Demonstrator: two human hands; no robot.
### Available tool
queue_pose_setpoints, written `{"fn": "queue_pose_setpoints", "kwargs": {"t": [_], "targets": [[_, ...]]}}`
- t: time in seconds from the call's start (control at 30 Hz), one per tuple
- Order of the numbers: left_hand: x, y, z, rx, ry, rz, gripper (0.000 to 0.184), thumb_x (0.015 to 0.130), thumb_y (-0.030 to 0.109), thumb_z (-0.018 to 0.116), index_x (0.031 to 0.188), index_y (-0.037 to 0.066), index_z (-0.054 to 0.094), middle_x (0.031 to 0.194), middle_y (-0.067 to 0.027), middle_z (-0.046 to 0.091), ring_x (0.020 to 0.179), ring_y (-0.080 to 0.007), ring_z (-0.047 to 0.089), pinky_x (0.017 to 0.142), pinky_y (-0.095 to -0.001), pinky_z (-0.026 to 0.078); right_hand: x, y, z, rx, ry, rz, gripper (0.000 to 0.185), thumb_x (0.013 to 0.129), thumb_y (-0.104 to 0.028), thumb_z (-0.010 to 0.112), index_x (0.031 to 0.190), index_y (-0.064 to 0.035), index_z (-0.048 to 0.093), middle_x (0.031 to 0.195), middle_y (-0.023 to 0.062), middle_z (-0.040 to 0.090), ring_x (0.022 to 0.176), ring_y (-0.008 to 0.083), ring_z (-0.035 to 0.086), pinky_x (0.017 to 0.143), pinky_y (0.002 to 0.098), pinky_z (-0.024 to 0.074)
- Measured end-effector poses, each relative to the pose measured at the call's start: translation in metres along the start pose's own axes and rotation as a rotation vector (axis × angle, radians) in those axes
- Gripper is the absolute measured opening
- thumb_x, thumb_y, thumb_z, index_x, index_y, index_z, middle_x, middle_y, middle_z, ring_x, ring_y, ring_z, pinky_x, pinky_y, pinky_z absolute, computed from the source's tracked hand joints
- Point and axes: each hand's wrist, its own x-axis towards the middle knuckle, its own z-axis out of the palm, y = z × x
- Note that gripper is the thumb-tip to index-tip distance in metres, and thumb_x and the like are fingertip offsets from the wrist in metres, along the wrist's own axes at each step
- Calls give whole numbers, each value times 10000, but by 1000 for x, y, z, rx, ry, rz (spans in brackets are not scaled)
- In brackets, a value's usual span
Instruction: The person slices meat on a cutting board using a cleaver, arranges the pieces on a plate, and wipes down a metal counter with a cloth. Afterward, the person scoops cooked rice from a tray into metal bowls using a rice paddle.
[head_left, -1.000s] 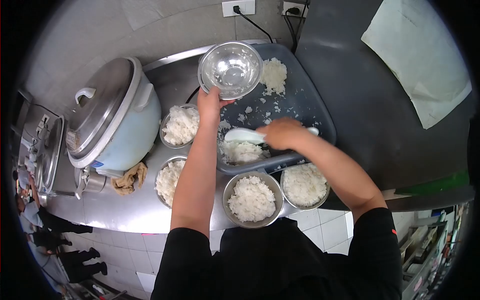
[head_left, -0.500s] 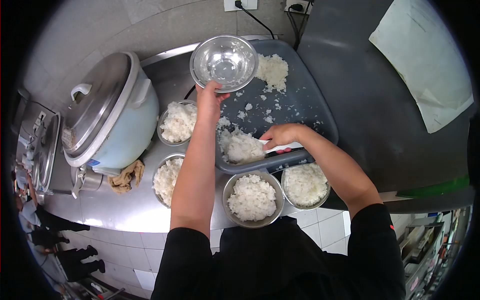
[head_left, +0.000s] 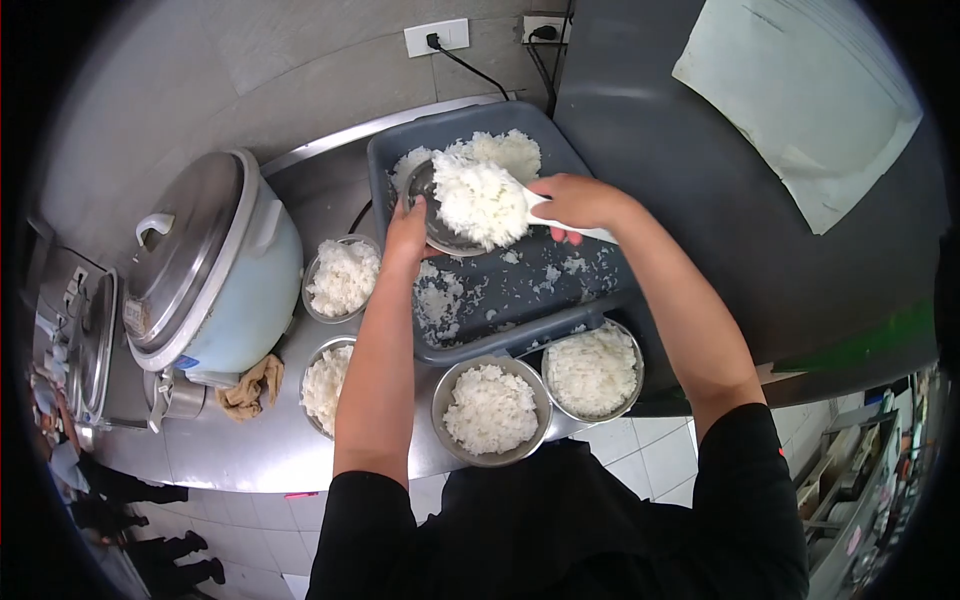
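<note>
My left hand (head_left: 407, 240) grips the rim of a metal bowl (head_left: 424, 187), which is tilted over the grey tub (head_left: 520, 325). In my right hand (head_left: 577, 203) is a white rice paddle (head_left: 545, 214). A large heap of cooked rice (head_left: 482, 203) covers the paddle's blade, over the bowl's opening and hiding much of its inside. More rice (head_left: 510, 152) is piled at the back of the tub, and loose grains are scattered across its floor. Two rice-filled bowls, one nearer the middle (head_left: 491, 414) and one to its right (head_left: 594, 371), stand at the tub's near side.
Left of the tub are two more bowls of rice, one farther back (head_left: 342, 278) and one nearer (head_left: 328, 385). A large lidded rice cooker (head_left: 225, 270) stands beside a brown cloth (head_left: 250, 388). Paper sheets (head_left: 800, 110) lie at the right. Other people (head_left: 150, 540) stand at far left.
My right hand has lifted the paddle with a rice heap from the tub's near side up to the bowl. My left hand has lowered and tilted the bowl toward it.
</note>
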Motion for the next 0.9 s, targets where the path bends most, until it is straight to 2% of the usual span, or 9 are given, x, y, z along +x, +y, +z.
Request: {"fn": "queue_pose_setpoints", "kwargs": {"t": [0.1, 0.17, 0.2, 0.27, 0.33, 0.37, 0.6, 0.77, 0.9], "targets": [[1, 0, -3, -161, -155, -93, 446, 1051, 324, 417, 1429, 106, 321, 1269, -187, 569, 1007, -346, 679, 716, -527, 616, 7, -13, 11, -391, 282, 54, 428, 954, -212, 520, 1377, -153, 534, 776, 101, 678, 549, 178, 624, 583, 334, 537], [2, -2, -5, -152, -112, -62, 444, 1052, 332, 417, 1423, 105, 328, 1265, -183, 570, 1010, -340, 678, 720, -526, 615, 25, 3, 7, -249, 550, 100, 393, 974, -252, 480, 1358, -189, 534, 1133, 134, 681, 885, 280, 704, 832, 415, 539], [0, -1, -5, -139, -75, -33, 442, 1052, 339, 418, 1417, 104, 335, 1261, -179, 571, 1013, -334, 677, 725, -524, 615, 31, 7, 0, -196, 562, 146, 445, 972, -284, 479, 1410, -209, 497, 1231, 168, 649, 1099, 308, 650, 955, 429, 489], [2, 4, -7, -198, -62, -24, 434, 1053, 327, 429, 1417, 110, 336, 1261, -172, 571, 1034, -312, 670, 742, -477, 616, 37, 12, -12, 17, 423, 318, 484, 970, -250, 467, 1453, -232, 453, 1296, 160, 622, 1202, 323, 596, 980, 434, 479], [5, 4, -6, -288, 144, 135, 424, 1050, 314, 433, 1417, 113, 364, 1216, -146, 591, 914, -245, 697, 645, -353, 609, 73, 49, -3, -143, 472, 339, 485, 969, -221, 450, 1454, -222, 451, 1275, 154, 637, 1156, 331, 624, 957, 434, 493], [1, 8, -6, -364, 178, 187, 417, 1051, 282, 444, 1427, 118, 368, 1265, -134, 572, 984, -231, 680, 702, -331, 601, 83, 54, -1, -300, 518, 353, 488, 968, -193, 432, 1455, -212, 449, 1253, 149, 651, 1111, 339, 651, 934, 433, 508], [8, 4, -10, -518, 206, 403, 455, 1051, 263, 450, 1464, 121, 322, 1378, -135, 500, 1192, -261, 589, 901, -417, 570, 171, 61, -9, -779, 556, 220, 458, 953, -95, 409, 1400, -104, 505, 1196, 161, 681, 1077, 321, 678, 852, 425, 552], [6, 8, -9, -459, 216, 353, 455, 1051, 258, 447, 1466, 117, 323, 1397, -136, 484, 1200, -267, 585, 906, -419, 571, 183, 56, 1, -976, 423, 76, 341, 962, -141, 440, 1269, -73, 574, 1100, 148, 708, 995, 327, 701, 789, 415, 571], [3, 11, -10, -437, 229, 331, 445, 1050, 260, 447, 1459, 125, 333, 1368, -122, 510, 1156, -251, 613, 833, -384, 593, 136, 30, 44, -912, 267, 49, 362, 948, -143, 501, 1290, -54, 582, 1174, 126, 697, 1066, 310, 683, 843, 411, 559]]}}
